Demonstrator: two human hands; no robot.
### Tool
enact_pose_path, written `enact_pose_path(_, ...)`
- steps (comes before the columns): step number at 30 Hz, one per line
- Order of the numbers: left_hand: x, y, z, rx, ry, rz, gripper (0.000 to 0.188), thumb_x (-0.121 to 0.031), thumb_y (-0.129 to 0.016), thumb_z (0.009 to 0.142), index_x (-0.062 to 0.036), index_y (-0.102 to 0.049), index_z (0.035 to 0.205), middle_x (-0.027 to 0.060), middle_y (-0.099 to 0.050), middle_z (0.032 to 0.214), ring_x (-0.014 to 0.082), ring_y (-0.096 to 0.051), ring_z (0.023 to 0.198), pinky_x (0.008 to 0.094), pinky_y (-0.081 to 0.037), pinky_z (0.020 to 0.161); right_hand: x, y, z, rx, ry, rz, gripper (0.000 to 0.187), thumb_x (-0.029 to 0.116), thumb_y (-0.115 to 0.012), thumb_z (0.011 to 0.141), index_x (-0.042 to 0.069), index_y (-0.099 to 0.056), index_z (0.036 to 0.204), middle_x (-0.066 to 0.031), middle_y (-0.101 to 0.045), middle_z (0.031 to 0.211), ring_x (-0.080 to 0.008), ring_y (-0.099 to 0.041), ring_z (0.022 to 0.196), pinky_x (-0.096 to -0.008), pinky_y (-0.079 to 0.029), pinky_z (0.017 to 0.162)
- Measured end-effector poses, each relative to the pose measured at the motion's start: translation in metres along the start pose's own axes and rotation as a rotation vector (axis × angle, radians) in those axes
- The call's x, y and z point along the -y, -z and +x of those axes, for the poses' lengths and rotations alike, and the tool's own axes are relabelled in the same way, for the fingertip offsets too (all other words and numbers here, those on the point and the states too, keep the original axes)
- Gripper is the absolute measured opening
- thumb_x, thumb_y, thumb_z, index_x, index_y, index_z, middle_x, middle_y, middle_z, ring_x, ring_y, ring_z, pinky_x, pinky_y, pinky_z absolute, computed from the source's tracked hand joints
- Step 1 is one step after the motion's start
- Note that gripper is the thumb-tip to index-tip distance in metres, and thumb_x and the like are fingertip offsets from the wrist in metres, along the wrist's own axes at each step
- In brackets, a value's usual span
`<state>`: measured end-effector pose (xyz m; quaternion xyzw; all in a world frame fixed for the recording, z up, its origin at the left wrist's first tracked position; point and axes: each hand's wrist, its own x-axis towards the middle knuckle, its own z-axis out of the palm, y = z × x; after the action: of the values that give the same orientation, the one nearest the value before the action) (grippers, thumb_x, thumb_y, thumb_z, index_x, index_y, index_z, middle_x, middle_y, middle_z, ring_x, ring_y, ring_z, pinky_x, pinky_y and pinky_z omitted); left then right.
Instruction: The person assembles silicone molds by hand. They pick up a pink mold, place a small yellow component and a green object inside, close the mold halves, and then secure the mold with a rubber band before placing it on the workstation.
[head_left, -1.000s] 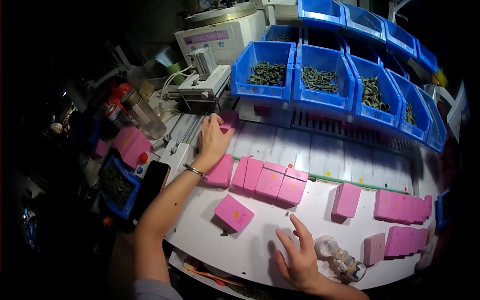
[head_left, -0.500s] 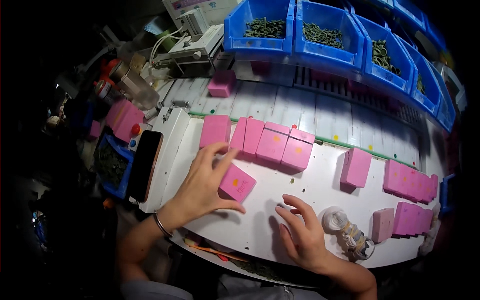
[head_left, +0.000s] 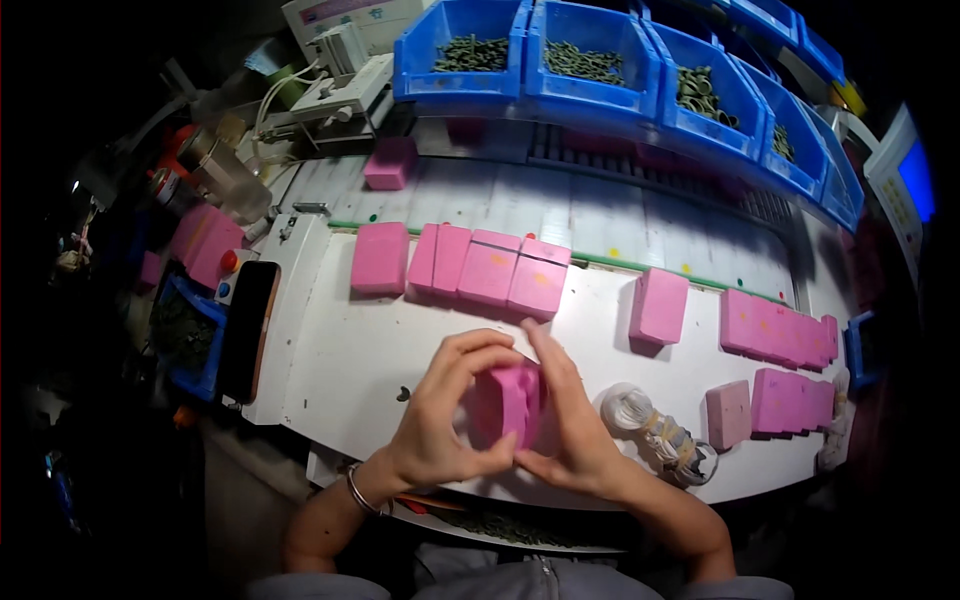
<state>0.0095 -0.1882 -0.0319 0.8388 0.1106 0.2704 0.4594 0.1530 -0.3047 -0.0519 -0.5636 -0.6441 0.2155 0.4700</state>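
Observation:
Between my two hands, near the front middle of the white worktop, is a pink rubber mold [head_left: 516, 405]. Its top looks uneven and partly parted, with a fold down the middle. My left hand [head_left: 437, 408] curls around its left side, thumb pressed at the near end. On the other side my right hand [head_left: 575, 425] closes in, its fingers along the far right edge and its thumb near the left thumb. Fingers cover parts of the mold. Beyond my hands stands a row of pink molds [head_left: 490, 267], two with dark bands across them.
One pink mold [head_left: 659, 306] stands alone to the right, near a banded bundle of white cloth [head_left: 660, 435]. More molds [head_left: 775, 328] line the right end. Blue bins [head_left: 590, 75] of small green pieces hang over the back. A phone [head_left: 250, 330] lies at left.
My left hand has moved right with the pink mold, and my right hand has come in to meet it. The mold's top now shows a fold. The whole view has shifted slightly.

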Motion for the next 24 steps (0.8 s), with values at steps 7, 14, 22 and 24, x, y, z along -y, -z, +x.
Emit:
enact_pose_path(7,-0.022,-0.027,-0.018,0.047,0.532,-0.521,0.059,-0.017,-0.065,0.087,0.0011,-0.032,0.132,0.0136,-0.049,0.119,0.0190,-0.051,0.112,0.0322,-0.042,0.097,0.016,-0.003,-0.008,-0.318,0.251,-0.376,0.062,0.020,-0.071,0.076,-0.008,-0.046,0.126,-0.0238,-0.050,0.121,-0.0403,-0.051,0.113,-0.0448,-0.043,0.095)
enact_pose_path(14,-0.023,-0.053,-0.014,-0.273,0.743,-1.140,0.054,-0.047,-0.035,0.098,0.0012,-0.043,0.121,0.0117,-0.054,0.109,0.0202,-0.059,0.103,0.0344,-0.051,0.088,0.050,0.004,-0.031,-0.428,0.161,-0.580,0.046,0.031,-0.074,0.075,-0.001,-0.064,0.107,-0.0093,-0.063,0.097,-0.0233,-0.060,0.089,-0.0323,-0.045,0.076)
enact_pose_path(22,-0.015,-0.066,-0.006,-0.281,0.792,-1.548,0.064,-0.059,-0.022,0.096,-0.0022,-0.049,0.108,0.0113,-0.056,0.091,0.0183,-0.060,0.074,0.0332,-0.053,0.061,0.068,0.017,-0.044,-0.035,0.341,-0.487,0.029,0.008,-0.071,0.070,0.002,-0.068,0.099,-0.0072,-0.067,0.080,-0.0178,-0.061,0.069,-0.0225,-0.047,0.059)
enact_pose_path(24,-0.018,-0.063,-0.005,-0.204,0.841,-1.400,0.064,-0.059,-0.023,0.096,-0.0022,-0.050,0.107,0.0109,-0.056,0.089,0.0182,-0.059,0.071,0.0337,-0.053,0.060,0.072,0.031,-0.033,-0.116,0.125,-0.243,0.030,0.012,-0.071,0.074,0.001,-0.065,0.101,-0.0092,-0.065,0.083,-0.0210,-0.061,0.074,-0.0265,-0.048,0.062)
